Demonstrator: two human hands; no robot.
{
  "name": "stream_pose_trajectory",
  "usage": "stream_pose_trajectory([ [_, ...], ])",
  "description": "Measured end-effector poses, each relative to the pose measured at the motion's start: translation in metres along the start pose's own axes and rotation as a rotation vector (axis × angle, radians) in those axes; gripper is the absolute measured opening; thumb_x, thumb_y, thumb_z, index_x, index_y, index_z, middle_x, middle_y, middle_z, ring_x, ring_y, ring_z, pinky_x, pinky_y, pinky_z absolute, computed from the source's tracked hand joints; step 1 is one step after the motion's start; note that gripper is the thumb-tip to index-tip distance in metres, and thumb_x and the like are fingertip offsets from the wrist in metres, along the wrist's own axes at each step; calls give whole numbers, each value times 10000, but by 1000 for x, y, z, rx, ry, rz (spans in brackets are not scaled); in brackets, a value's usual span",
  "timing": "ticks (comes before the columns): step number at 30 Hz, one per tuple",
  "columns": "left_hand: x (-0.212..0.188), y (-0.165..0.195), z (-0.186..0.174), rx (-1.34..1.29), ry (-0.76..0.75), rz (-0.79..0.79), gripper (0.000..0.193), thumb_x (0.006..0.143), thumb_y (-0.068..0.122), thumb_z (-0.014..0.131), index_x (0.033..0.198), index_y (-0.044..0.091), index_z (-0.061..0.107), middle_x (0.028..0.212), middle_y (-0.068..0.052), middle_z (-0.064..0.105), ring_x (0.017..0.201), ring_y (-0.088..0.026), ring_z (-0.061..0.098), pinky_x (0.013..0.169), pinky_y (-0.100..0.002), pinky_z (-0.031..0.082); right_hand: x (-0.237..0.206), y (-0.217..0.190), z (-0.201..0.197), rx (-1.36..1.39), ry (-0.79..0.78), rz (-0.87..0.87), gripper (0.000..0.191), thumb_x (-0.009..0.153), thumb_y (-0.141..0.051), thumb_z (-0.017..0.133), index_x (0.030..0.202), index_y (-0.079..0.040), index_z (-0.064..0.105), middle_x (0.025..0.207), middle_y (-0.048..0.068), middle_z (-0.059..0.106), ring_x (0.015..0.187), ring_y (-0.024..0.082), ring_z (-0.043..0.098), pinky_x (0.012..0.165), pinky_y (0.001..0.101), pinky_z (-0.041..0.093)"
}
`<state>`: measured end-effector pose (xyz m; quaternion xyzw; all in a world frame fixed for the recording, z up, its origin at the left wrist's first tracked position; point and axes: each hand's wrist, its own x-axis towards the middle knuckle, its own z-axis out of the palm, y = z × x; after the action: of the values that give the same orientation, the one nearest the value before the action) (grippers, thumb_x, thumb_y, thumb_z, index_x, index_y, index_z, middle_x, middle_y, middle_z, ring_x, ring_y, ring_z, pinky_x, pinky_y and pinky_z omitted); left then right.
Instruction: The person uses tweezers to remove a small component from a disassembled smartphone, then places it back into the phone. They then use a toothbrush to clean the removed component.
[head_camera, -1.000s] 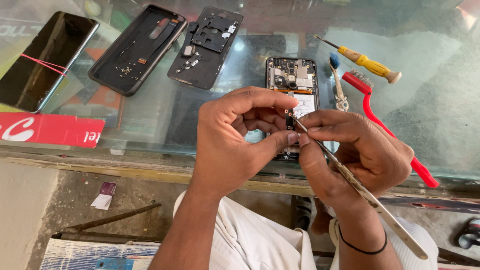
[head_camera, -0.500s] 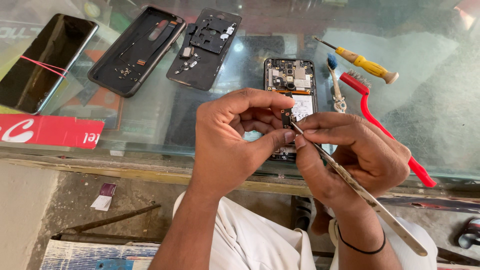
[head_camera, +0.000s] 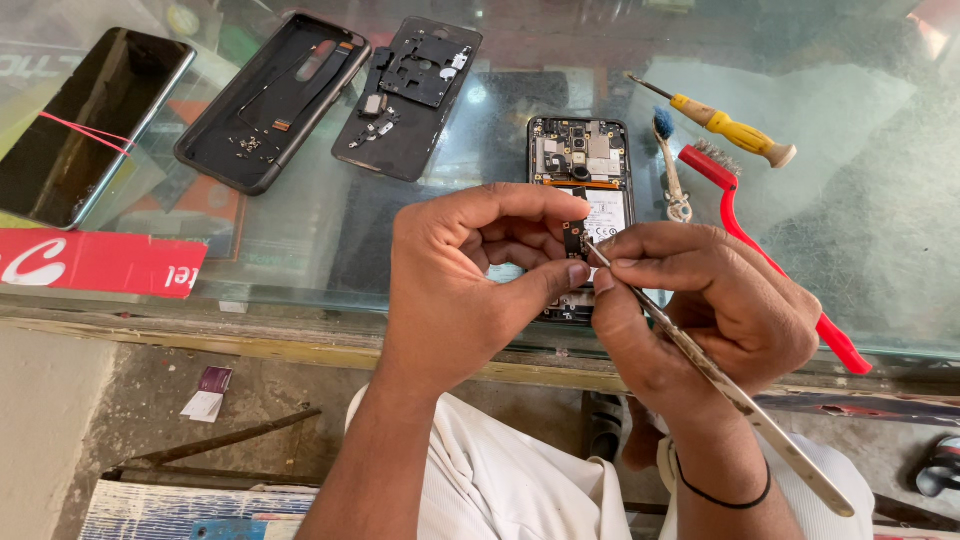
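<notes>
L hand (head_camera: 450, 290) curled above glass table (head_camera: 860, 230) edge, fingers pinching small dark component (head_camera: 573, 238) at thumb and index tip. R hand (head_camera: 700, 320) just beside, fingers clamped on metal tweezers (head_camera: 700, 360), tip touching component. Behind hands: opened phone (head_camera: 580, 160), partly hidden. Far L: dark phone w/ red band (head_camera: 90, 125), back cover (head_camera: 270, 100). R: yellow screwdriver (head_camera: 725, 125), red brush (head_camera: 770, 260).
</notes>
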<state>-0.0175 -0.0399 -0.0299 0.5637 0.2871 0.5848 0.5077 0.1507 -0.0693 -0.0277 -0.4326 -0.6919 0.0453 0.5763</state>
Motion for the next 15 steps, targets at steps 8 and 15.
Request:
stream_pose_trajectory([
  [8,1,1,0,-6,-9,-15,347,792,-141,815,1117,-46,742,967,-97,745,867,-112,720,787,-240,641,2,-1,0,5,14,54,138,799,-9,789,830,-40,658,932,80,759,622,46,620,556,176,435],
  [15,2,2,0,-7,-1,-19,344,786,-138,818,1109,-45,740,978,-96,746,873,-108,717,781,-239,646,1,0,0,-26,8,66,130,771,4,784,809,-26,662,890,94,760,635,76,648,564,193,465],
])
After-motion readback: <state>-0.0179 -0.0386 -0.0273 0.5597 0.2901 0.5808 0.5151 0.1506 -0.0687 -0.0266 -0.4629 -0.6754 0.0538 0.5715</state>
